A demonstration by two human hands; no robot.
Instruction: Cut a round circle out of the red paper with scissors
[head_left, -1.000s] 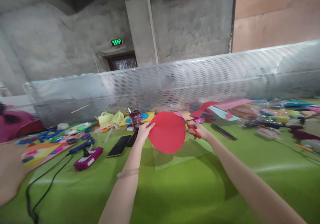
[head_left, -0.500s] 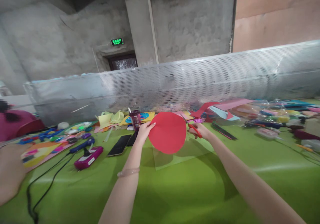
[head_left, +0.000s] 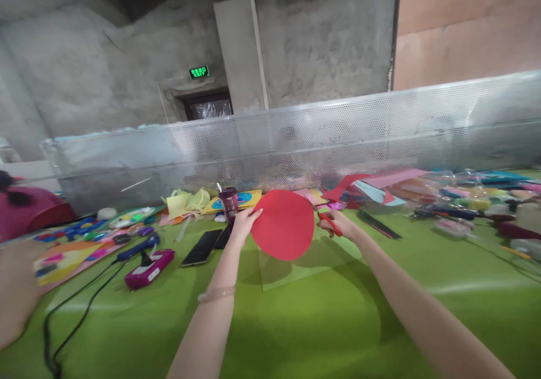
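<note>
Head view: a purple socket (head_left: 150, 269) lies left of a phone (head_left: 202, 248); past a cup (head_left: 229, 202), the left hand (head_left: 245, 223) pinches the left edge of a red disc (head_left: 283, 224), held above a pale sheet (head_left: 281, 273); scissors (head_left: 331, 222) are at the disc's right edge, gripped in the right hand (head_left: 344, 226).

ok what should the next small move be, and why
Probably a small trimming snip: the right hand holds red-handled scissors beside the right edge of the round red paper, the left hand grips its left edge, and the outline looks slightly uneven.
</note>
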